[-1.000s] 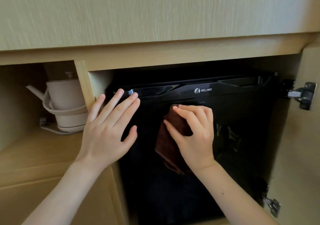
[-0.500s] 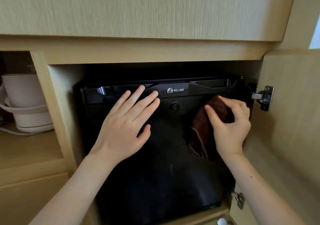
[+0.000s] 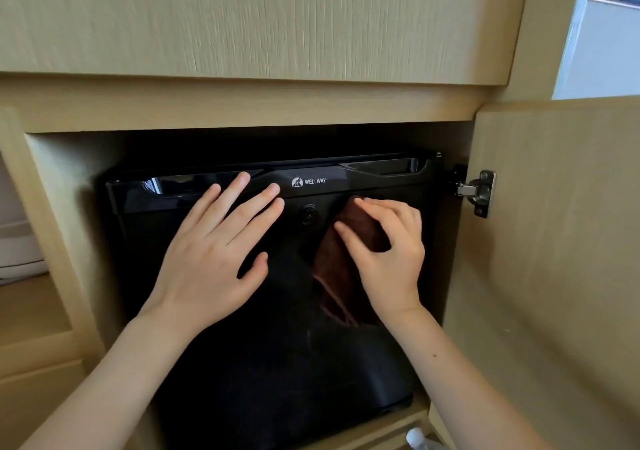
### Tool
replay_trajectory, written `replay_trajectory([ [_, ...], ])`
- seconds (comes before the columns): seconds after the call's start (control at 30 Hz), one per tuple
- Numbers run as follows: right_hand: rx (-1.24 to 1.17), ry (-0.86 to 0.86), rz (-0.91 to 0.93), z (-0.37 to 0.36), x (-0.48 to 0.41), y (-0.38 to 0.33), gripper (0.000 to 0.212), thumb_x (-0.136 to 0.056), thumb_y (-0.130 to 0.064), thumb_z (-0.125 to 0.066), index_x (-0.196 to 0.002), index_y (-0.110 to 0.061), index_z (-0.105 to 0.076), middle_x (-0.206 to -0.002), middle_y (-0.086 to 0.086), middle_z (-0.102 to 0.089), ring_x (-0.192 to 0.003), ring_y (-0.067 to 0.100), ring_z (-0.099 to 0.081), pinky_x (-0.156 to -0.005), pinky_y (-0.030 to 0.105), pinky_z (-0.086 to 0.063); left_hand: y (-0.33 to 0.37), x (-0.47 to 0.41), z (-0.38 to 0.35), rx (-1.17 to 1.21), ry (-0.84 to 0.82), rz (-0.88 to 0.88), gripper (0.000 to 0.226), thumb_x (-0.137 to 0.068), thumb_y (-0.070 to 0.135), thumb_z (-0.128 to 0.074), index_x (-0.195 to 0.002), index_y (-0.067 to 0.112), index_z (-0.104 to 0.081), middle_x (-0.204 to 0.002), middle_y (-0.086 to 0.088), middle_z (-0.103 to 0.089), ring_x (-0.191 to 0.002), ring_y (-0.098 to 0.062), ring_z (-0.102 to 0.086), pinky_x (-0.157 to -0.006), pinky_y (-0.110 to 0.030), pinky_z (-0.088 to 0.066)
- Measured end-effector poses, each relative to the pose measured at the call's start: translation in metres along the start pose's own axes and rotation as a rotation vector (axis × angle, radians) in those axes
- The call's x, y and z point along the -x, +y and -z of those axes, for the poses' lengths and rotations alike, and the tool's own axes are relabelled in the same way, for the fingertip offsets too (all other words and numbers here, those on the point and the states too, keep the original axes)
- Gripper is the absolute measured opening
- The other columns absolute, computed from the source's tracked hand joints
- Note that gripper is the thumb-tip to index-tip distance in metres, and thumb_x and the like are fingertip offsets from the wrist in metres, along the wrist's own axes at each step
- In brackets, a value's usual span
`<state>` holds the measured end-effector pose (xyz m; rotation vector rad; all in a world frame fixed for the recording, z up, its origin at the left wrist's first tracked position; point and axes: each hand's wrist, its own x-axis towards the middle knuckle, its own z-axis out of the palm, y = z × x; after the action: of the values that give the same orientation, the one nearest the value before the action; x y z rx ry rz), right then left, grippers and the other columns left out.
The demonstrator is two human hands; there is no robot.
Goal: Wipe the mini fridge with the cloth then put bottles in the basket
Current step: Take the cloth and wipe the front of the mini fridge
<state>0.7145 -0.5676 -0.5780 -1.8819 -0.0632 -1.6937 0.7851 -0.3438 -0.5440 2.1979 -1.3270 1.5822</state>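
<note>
A black mini fridge (image 3: 270, 356) with a white logo on its top band sits shut inside a light wooden cabinet. My left hand (image 3: 214, 259) lies flat on the fridge door with fingers spread, fingertips on the top band. My right hand (image 3: 388, 259) presses a dark brown cloth (image 3: 343, 276) against the upper right part of the door; the cloth hangs down below the hand. A clear bottle's white cap (image 3: 415, 437) shows at the bottom edge, below the fridge. No basket is in view.
The cabinet door (image 3: 554, 276) stands open at the right, held by a metal hinge (image 3: 479, 191). A white kettle (image 3: 17, 241) sits on the shelf at the far left, mostly cut off. A window (image 3: 602, 30) shows at the top right.
My right hand slid the cloth from the door's middle to its right edge, then slightly back left. My left hand shifted right from the fridge's left edge onto the door. The view panned right.
</note>
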Motion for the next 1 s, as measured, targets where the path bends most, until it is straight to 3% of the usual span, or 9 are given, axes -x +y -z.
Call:
replay_trajectory([
  [0.13, -0.055, 0.178, -0.268, 0.026, -0.005, 0.023, 0.032, -0.083, -0.019, -0.081, -0.114, -0.014, -0.073, -0.11, -0.001, -0.063, -0.11, 0.02, -0.057, -0.097, 0.011, -0.039, 0.002, -0.001, -0.001, 0.004, 0.004, 0.009, 0.063, -0.084, 0.023, -0.059, -0.146, 0.016, -0.049, -0.158, 0.003, -0.037, -0.152, -0.025, -0.024, -0.124, -0.044, -0.015],
  [0.23, -0.08, 0.287, -0.363, 0.017, -0.004, 0.019, 0.03, -0.085, -0.02, -0.079, -0.114, -0.015, -0.072, -0.109, -0.002, -0.063, -0.109, 0.021, -0.058, -0.093, 0.005, -0.037, 0.005, -0.001, -0.002, 0.01, 0.012, 0.024, 0.063, -0.082, 0.021, -0.06, -0.144, 0.016, -0.052, -0.156, 0.002, -0.04, -0.151, -0.025, -0.025, -0.124, -0.045, -0.017],
  [0.3, -0.073, 0.332, -0.383, 0.006, -0.003, 0.008, 0.031, -0.086, -0.022, -0.078, -0.114, -0.014, -0.072, -0.11, -0.002, -0.063, -0.109, 0.019, -0.056, -0.093, 0.004, -0.035, 0.005, -0.001, -0.001, 0.013, 0.014, 0.024, 0.062, -0.082, 0.02, -0.06, -0.144, 0.016, -0.052, -0.156, 0.002, -0.041, -0.151, -0.025, -0.026, -0.123, -0.046, -0.018],
  [0.47, -0.065, 0.24, -0.285, 0.012, -0.022, 0.009, 0.025, -0.084, -0.026, -0.079, -0.108, -0.02, -0.073, -0.106, -0.005, -0.064, -0.106, 0.015, -0.056, -0.091, 0.006, -0.037, 0.004, 0.0, -0.003, 0.015, 0.025, 0.01, 0.062, -0.083, 0.021, -0.059, -0.144, 0.016, -0.052, -0.156, 0.003, -0.04, -0.151, -0.025, -0.026, -0.123, -0.047, -0.02],
  [0.53, -0.121, 0.288, -0.334, 0.015, -0.028, 0.014, 0.026, -0.084, -0.028, -0.08, -0.108, -0.025, -0.071, -0.107, -0.008, -0.063, -0.109, 0.016, -0.057, -0.095, 0.01, -0.04, 0.003, 0.0, -0.003, 0.015, 0.033, 0.01, 0.061, -0.084, 0.022, -0.058, -0.144, 0.016, -0.052, -0.156, 0.003, -0.04, -0.151, -0.025, -0.026, -0.123, -0.047, -0.019],
  [0.77, -0.102, 0.37, -0.508, 0.018, 0.034, 0.028, 0.026, -0.085, -0.021, -0.079, -0.108, -0.02, -0.067, -0.105, -0.006, -0.06, -0.108, 0.022, -0.058, -0.101, 0.044, -0.05, 0.006, -0.001, -0.004, 0.024, 0.049, 0.024, 0.059, -0.082, 0.021, -0.059, -0.141, 0.015, -0.055, -0.153, 0.0, -0.045, -0.149, -0.027, -0.029, -0.122, -0.048, -0.02],
  [0.83, -0.116, 0.391, -0.53, 0.021, 0.023, 0.029, 0.023, -0.085, -0.022, -0.079, -0.104, -0.023, -0.067, -0.101, -0.013, -0.059, -0.105, 0.018, -0.059, -0.101, 0.04, -0.05, 0.007, -0.001, -0.004, 0.032, 0.053, 0.028, 0.06, -0.082, 0.02, -0.059, -0.141, 0.015, -0.056, -0.153, 0.0, -0.045, -0.149, -0.027, -0.029, -0.122, -0.048, -0.02],
  [0.93, -0.148, 0.406, -0.478, 0.018, -0.011, 0.024, 0.025, -0.084, -0.025, -0.08, -0.106, -0.021, -0.071, -0.1, -0.019, -0.058, -0.105, 0.013, -0.059, -0.096, 0.014, -0.045, 0.007, -0.001, -0.004, 0.038, 0.051, 0.029, 0.06, -0.081, 0.019, -0.06, -0.141, 0.015, -0.055, -0.154, 0.0, -0.045, -0.15, -0.027, -0.028, -0.122, -0.048, -0.02],
  [1.0, -0.165, 0.416, -0.45, 0.013, -0.022, 0.023, 0.029, -0.083, -0.028, -0.08, -0.11, -0.02, -0.072, -0.102, -0.018, -0.059, -0.107, 0.011, -0.058, -0.094, 0.01, -0.042, 0.006, 0.0, -0.004, 0.037, 0.045, 0.022, 0.06, -0.082, 0.02, -0.059, -0.142, 0.015, -0.054, -0.155, 0.0, -0.043, -0.151, -0.026, -0.026, -0.123, -0.048, -0.019],
])
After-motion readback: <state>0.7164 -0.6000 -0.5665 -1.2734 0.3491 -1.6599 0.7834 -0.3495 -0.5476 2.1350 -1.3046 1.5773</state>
